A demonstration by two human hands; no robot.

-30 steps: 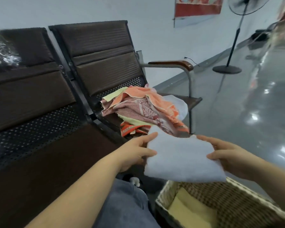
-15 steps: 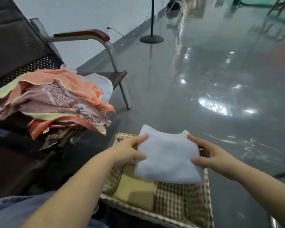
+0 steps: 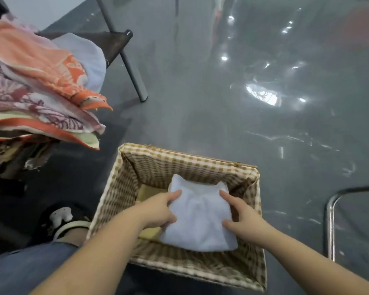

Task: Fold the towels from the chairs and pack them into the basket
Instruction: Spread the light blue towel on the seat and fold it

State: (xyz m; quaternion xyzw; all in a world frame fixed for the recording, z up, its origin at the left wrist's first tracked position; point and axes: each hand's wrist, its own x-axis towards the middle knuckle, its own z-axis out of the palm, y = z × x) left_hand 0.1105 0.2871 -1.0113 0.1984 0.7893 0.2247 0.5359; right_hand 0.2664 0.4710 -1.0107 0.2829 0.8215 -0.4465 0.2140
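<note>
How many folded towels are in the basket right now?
2 that I can see: a pale blue towel held by both hands inside the basket, and a yellow towel partly covered beneath it. More could be hidden underneath.

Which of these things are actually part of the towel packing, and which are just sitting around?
Part of the job:
- folded white towel, held by left hand and right hand
- checked-lined basket
- yellow towel
- unfolded towel pile

Just around:
- chair leg
- metal frame
</note>
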